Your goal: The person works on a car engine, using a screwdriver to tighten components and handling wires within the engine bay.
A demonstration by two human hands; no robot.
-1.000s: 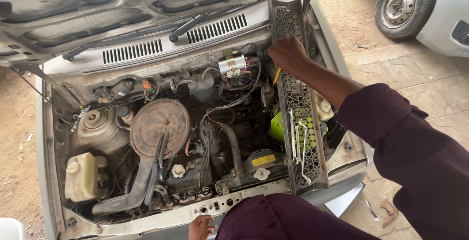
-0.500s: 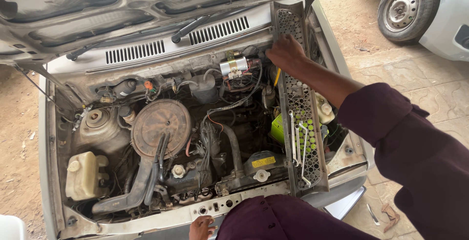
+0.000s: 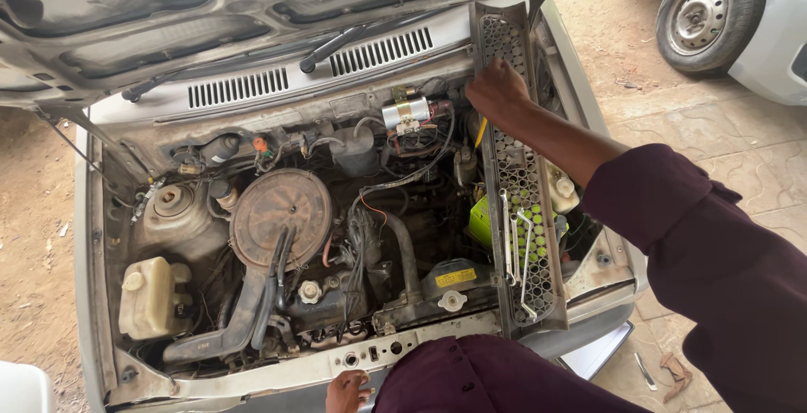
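My right hand [image 3: 498,92] curls over the far end of the grille [image 3: 519,169], its fingertips hidden behind it. My left hand [image 3: 346,392] is cut off by the bottom edge. The green thing [image 3: 481,221] under the grille is mostly covered, so I cannot tell what it is.

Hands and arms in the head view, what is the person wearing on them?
Both hands are bare, with no gloves, rings or watch visible. The right hand has a bare forearm, with a loose dark maroon sleeve pushed up near the elbow. The left hand sits beside matching maroon cloth.
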